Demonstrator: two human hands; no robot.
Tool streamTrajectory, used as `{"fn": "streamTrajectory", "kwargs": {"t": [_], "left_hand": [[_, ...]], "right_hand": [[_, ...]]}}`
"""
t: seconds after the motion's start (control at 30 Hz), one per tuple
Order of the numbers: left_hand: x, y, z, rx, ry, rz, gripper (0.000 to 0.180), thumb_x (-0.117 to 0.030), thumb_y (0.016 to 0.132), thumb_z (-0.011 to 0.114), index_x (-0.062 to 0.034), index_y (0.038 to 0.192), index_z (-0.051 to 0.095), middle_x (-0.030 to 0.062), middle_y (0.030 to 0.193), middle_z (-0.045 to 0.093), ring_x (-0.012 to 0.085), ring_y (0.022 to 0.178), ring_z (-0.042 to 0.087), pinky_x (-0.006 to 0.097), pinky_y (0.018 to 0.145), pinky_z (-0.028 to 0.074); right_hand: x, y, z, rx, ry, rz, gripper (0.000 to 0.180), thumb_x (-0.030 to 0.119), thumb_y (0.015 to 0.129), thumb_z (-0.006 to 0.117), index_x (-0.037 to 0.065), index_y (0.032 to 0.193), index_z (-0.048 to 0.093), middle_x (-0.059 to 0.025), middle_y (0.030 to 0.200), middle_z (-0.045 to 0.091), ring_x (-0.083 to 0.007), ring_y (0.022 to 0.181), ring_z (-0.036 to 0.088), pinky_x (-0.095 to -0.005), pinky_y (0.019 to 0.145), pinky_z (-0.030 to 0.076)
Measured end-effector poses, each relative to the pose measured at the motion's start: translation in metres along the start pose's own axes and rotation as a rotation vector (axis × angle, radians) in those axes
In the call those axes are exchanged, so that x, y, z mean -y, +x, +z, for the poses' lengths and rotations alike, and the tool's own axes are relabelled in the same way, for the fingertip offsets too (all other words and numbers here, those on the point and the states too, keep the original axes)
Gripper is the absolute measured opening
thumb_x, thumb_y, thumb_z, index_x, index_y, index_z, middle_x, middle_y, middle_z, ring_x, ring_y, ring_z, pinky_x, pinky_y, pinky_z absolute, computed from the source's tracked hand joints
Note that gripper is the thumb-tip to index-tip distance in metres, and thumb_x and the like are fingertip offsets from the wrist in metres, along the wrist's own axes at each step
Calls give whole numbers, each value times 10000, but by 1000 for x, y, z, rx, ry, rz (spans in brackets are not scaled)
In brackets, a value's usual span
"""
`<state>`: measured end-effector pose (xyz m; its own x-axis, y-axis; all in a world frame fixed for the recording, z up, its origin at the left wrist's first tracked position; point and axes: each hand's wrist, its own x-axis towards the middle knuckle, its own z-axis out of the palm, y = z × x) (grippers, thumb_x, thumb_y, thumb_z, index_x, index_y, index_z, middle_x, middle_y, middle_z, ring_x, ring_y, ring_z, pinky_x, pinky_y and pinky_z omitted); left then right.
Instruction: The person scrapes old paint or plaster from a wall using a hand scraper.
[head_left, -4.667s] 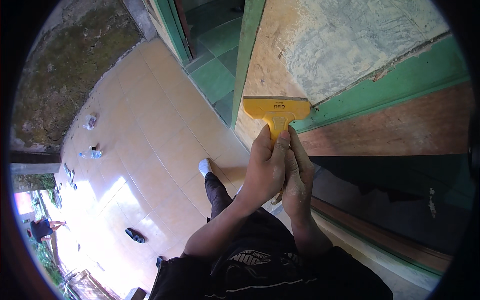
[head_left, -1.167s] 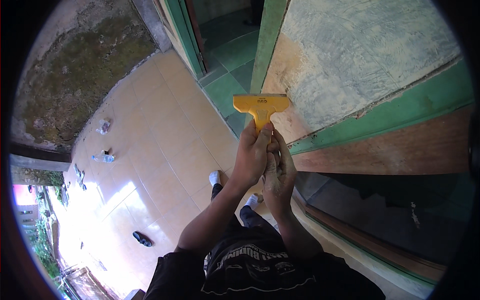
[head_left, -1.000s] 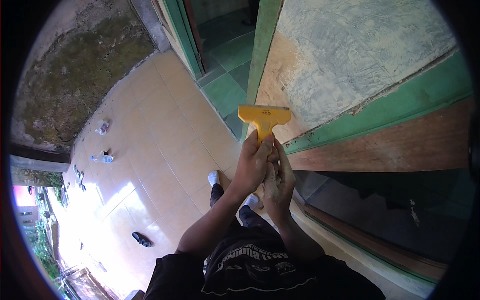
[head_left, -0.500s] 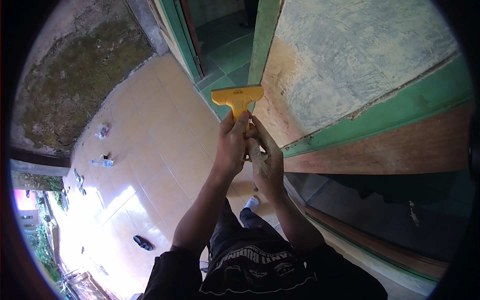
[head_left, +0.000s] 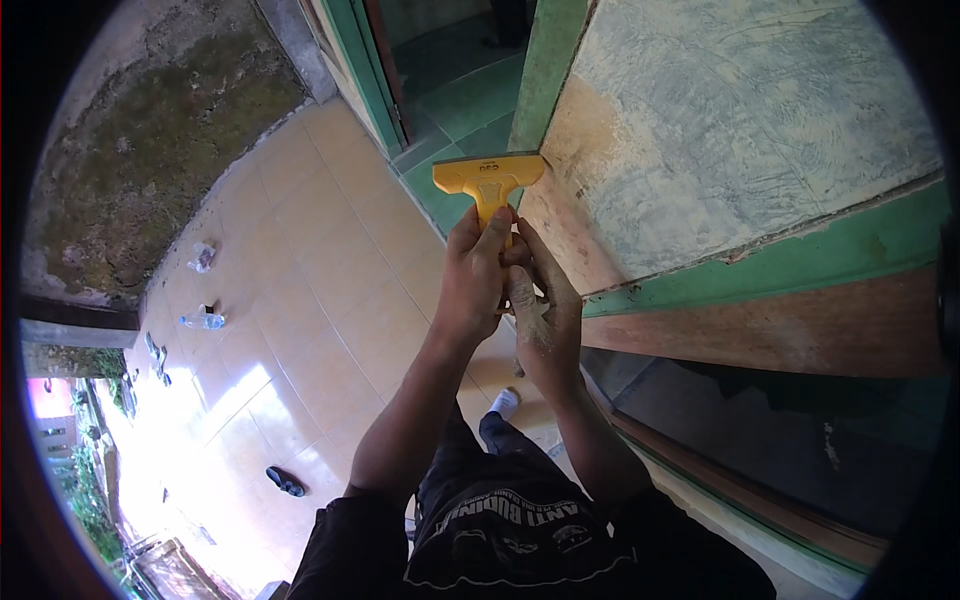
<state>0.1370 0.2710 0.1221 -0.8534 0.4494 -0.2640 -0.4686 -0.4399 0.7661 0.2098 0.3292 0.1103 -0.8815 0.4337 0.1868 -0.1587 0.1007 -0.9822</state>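
Observation:
A yellow wide-bladed scraper [head_left: 487, 177] points away from me, its blade edge at the far end. My left hand [head_left: 474, 278] is closed round its handle, with the thumb lying along it. Close beside it, my right hand [head_left: 546, 318] is closed at the lower handle, its thumb coated in pale dust. The fingers hide most of the grip. Beyond the blade's right end is a wall panel [head_left: 700, 120], covered in grey-white plaster with a bare tan patch near its left corner; in this view the blade overlaps the edge of the green frame.
Green-painted trim [head_left: 770, 240] borders the panel, above a wooden strip [head_left: 800, 315] and dark glass. A doorway with green floor tiles [head_left: 470, 100] lies ahead. On the tan tiled floor [head_left: 320, 290] are a plastic bottle [head_left: 204, 321], a crumpled clear wrapper [head_left: 202, 257] and a black sandal [head_left: 286, 481].
Both hands and the scraper have shifted slightly right and away from me. The blade has tilted a little, and the wall panel sits lower and farther right in view.

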Motion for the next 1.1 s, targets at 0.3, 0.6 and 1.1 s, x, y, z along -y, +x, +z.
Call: {"fn": "streamTrajectory", "kwargs": {"t": [0.3,0.6,1.1], "left_hand": [[1,-5,-4,64,29,3,165,-211,966,424,-48,974,447,-48,601,365,23,435,327,191,383,284],[3,-14,2,72,57,-11,166,-211,970,421,-47,966,446,-50,577,356,37,417,328,202,383,286],[17,-34,7,84,64,-50,147,-184,975,398,-41,986,428,-50,581,358,29,415,321,197,366,284]], "right_hand": [[2,-9,-1,23,19,75,458,132,918,486,-34,1334,390,-218,1230,515,-273,1151,519,-357,959,421],[7,-17,-7,17,-6,80,470,165,928,492,-32,1341,383,-223,1258,492,-270,1166,504,-355,965,416],[14,-39,-23,28,29,147,478,110,920,504,-67,1339,358,-214,1238,500,-215,1054,570,-272,768,535]]}}
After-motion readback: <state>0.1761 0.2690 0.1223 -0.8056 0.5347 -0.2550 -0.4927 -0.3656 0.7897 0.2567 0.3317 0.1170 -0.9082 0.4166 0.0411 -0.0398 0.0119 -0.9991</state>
